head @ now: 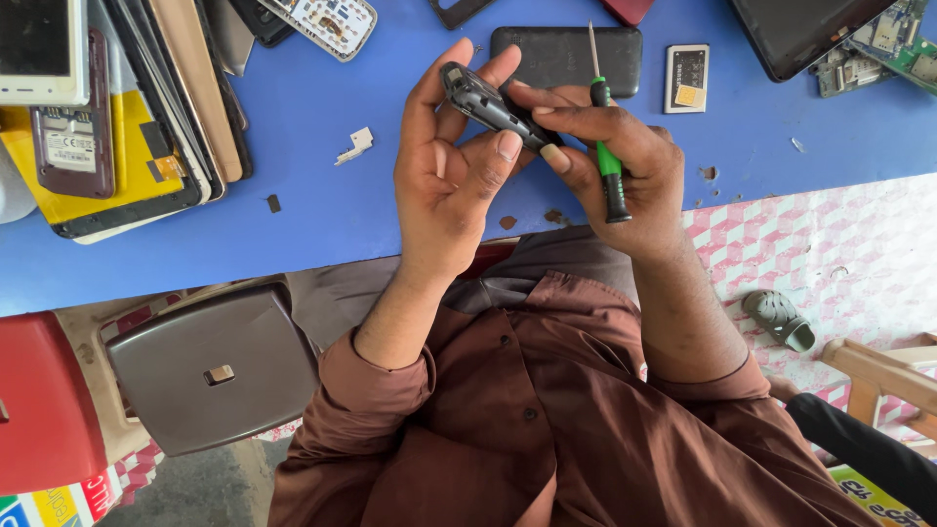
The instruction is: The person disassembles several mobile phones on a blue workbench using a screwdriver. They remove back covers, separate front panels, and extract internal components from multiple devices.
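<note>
Nearest, below the blue table's [312,224] near edge, a grey stool seat [215,366] and a red stool [39,400], cut off at the left, stand on the floor; a grey sandal [779,319] lies on the patterned floor to the right.

Above the near edge, both forearms rise from brown sleeves. The left hand [444,176] is upright with its palm toward the camera, fingers curled around a small dark phone part [483,101], the thumb pressed on its lower end. Much of that part is hidden by the fingers, so its exact kind is hard to make out. The right hand [615,161] pinches the same part's end with its fingertips while clamping a green-handled screwdriver [607,161] against the palm, tip pointing away.

Just behind the hands lies a black phone back [566,57], partly covered by fingers, with a small battery [686,78] beside it. At the far left corner is a stack of phones and covers [117,107], cut by the frame; circuit boards [878,49] sit at the far right corner.
</note>
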